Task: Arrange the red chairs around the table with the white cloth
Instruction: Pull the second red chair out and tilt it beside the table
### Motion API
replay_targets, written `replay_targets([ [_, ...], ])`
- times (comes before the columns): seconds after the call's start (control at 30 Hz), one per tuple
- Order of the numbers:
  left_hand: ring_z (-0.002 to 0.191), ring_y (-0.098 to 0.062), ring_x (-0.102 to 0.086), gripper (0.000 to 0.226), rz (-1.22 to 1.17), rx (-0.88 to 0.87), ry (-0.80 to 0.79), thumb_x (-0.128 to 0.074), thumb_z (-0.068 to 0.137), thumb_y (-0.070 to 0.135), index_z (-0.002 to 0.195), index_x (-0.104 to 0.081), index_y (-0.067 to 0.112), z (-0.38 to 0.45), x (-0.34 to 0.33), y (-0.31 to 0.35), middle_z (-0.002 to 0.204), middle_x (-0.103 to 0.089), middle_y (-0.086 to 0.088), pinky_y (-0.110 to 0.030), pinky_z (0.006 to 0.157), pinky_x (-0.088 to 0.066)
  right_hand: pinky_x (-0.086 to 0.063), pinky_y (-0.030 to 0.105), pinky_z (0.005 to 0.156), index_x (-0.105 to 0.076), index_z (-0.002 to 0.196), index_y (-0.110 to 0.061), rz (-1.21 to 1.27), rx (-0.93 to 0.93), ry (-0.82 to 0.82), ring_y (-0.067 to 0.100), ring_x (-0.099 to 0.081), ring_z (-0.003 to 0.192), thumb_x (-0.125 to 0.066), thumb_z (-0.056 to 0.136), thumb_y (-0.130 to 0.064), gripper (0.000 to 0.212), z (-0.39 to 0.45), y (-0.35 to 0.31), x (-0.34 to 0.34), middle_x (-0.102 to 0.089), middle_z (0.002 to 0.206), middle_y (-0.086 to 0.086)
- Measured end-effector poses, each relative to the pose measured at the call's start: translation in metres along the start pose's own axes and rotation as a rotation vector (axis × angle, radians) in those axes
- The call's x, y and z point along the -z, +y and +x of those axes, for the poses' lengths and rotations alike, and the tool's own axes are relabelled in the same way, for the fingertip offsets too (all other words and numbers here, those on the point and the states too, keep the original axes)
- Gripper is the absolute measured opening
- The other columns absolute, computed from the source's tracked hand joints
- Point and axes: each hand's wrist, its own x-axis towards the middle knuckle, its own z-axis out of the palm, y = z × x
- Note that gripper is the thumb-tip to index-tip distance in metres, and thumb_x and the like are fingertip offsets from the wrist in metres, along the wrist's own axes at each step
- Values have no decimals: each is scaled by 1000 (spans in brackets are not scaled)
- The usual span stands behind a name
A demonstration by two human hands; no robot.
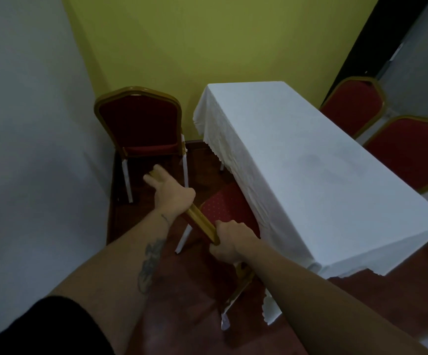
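A long table under a white cloth (297, 162) runs from the green wall toward me. A red chair with a gold frame (229, 208) stands at its left side, its seat partly under the cloth. My right hand (230, 243) is closed over the top rail of this chair's back. My left hand (168, 192) rests at the rail's far end with fingers spread and not gripping. Another red chair (141, 121) stands in the corner beyond. On the table's right side are two more red chairs (356, 106) (412, 155).
A grey wall (33, 139) closes in on the left, and a green wall (207, 42) stands behind the table. The floor (182, 290) is dark red-brown. A dark door frame (377, 39) rises at the upper right.
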Motion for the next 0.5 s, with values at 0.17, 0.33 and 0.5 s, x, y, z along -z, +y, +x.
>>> replay_targets([
  [0.17,128,-36,-52,100,-172,174,-47,-63,89,15,157,8,3,7,-6,0,149,-43,-21,-44,101,-49,-55,46,97,-40,151,-17,180,-62,-63,33,-62,116,-65,91,-33,67,6,-2,-4,-57,132,12],
  [0.33,127,-36,-50,102,-176,156,-122,-63,86,12,156,10,6,23,6,-4,147,-42,-20,-44,104,-46,-55,41,90,-48,142,-13,201,-53,-79,35,-62,115,-65,91,-33,57,9,-8,-2,-58,129,12],
  [0.5,124,-36,-49,109,-124,124,-195,-67,80,17,156,10,8,41,21,-5,145,-41,-19,-48,104,-47,-54,41,92,-49,141,-11,197,-51,-67,36,-60,120,-63,90,-32,56,14,-23,-3,-58,133,14],
])
